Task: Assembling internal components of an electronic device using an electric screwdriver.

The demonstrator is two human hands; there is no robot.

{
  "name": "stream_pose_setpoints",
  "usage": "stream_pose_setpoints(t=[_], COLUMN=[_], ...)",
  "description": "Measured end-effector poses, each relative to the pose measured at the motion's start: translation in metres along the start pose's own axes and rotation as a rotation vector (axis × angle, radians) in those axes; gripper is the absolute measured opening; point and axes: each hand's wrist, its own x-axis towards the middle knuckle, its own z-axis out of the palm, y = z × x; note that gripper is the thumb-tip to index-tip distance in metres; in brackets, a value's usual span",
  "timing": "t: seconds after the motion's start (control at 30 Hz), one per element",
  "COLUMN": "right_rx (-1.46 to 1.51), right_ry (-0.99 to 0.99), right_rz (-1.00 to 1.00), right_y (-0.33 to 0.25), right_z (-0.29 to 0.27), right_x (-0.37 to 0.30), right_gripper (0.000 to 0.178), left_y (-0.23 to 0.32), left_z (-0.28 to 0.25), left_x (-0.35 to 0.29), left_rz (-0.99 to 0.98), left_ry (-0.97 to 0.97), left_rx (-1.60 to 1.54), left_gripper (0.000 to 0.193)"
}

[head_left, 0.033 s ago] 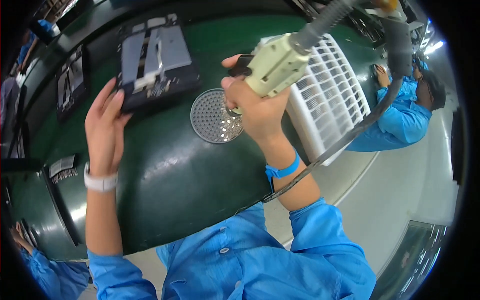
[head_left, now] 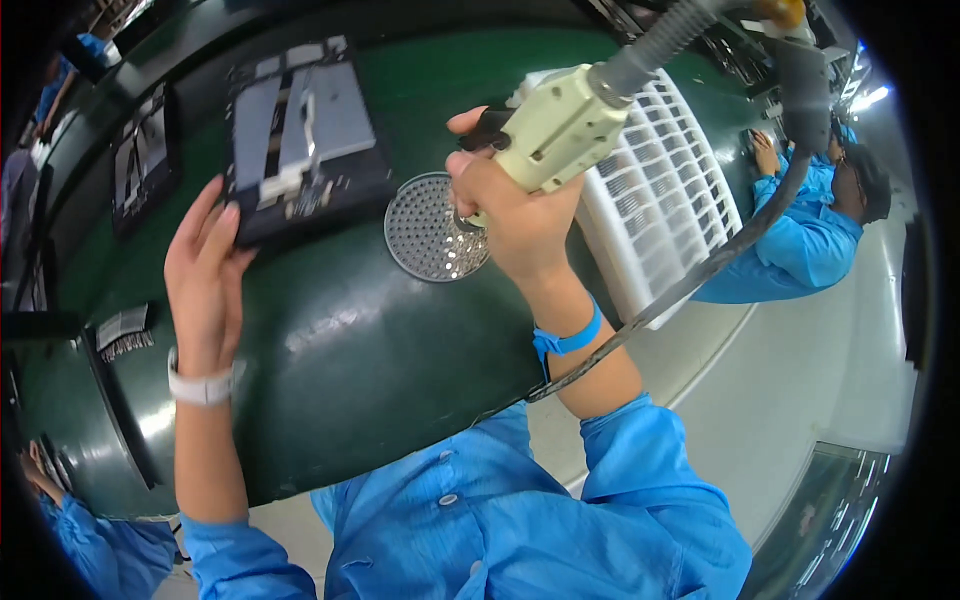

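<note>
An opened tablet (head_left: 350, 110), its grey battery packs and circuit parts exposed, lies on the green bench at the upper left. My left hand (head_left: 207, 280) grips its lower left corner between thumb and fingers. In my right hand (head_left: 525, 215) is a pale green electric screwdriver (head_left: 565, 125), its hose-like cable running up to the right. The tool's tip is hidden behind the hand. Just left of that hand lies a round perforated plate (head_left: 415, 220), with small shiny screws over its right part, partly covered by my fingers.
A white slotted tray (head_left: 690, 190) stands right of the screwdriver. Another opened tablet (head_left: 140, 160) lies at the far left. A dark cable (head_left: 690, 285) crosses beside my right forearm. A co-worker in blue (head_left: 800, 225) sits at the right; another person's sleeve (head_left: 110, 555) shows lower left.
My left hand and the tablet have shifted slightly left and toward me. The right hand with the screwdriver has barely moved.
</note>
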Motion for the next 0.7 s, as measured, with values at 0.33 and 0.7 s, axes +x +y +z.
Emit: stream_pose_setpoints(t=[0.33,0.7], right_rx=[0.023,0.1], right_ry=[-0.077,-0.049], right_rz=[0.12,0.107], right_y=[0.0,0.023], right_z=[-0.002,-0.007], right_x=[-0.041,-0.05], right_gripper=[0.025,0.023], left_y=[-0.026,-0.028], left_z=[-0.039,-0.029], left_x=[-0.105,-0.097], left_rz=[0.264,0.356], left_ry=[0.066,-0.043], left_rx=[0.861,1.132], left_gripper=[0.05,0.057])
